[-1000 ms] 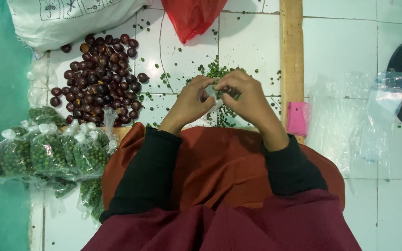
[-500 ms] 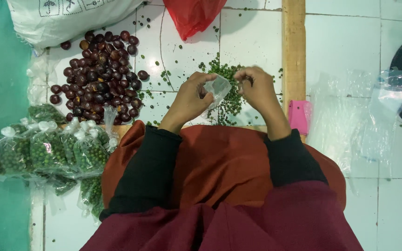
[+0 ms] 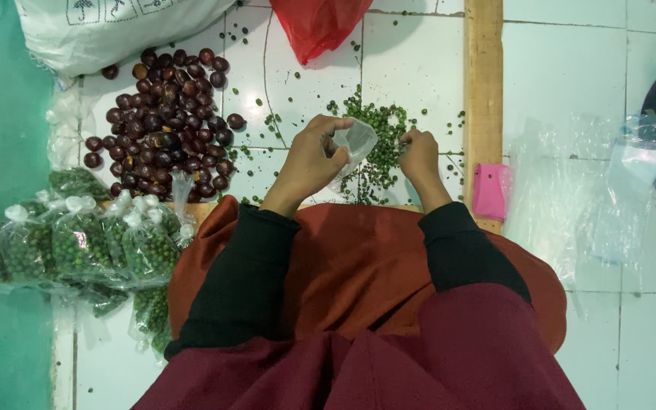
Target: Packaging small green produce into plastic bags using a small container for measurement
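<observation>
My left hand (image 3: 309, 161) holds a small clear plastic bag (image 3: 357, 143) open at its mouth, just left of a pile of small green round fruits (image 3: 377, 148) on the white tiled floor. My right hand (image 3: 419, 156) rests on the right side of that pile with its fingers curled; whether it holds any fruits is hidden. Both arms wear black sleeves over an orange-red cloth on my lap.
A heap of dark red-brown round fruits (image 3: 165, 125) lies to the left. Several filled, tied clear bags of green fruits (image 3: 77, 243) lie at lower left. A white sack (image 3: 108, 30), a red bag (image 3: 316, 23), a wooden strip (image 3: 484, 91), a pink object (image 3: 490, 191) and empty clear bags (image 3: 586, 175) surround me.
My hands were together working the small bag; they have parted. The left keeps the bag open, the right has gone down and right onto the green fruit pile.
</observation>
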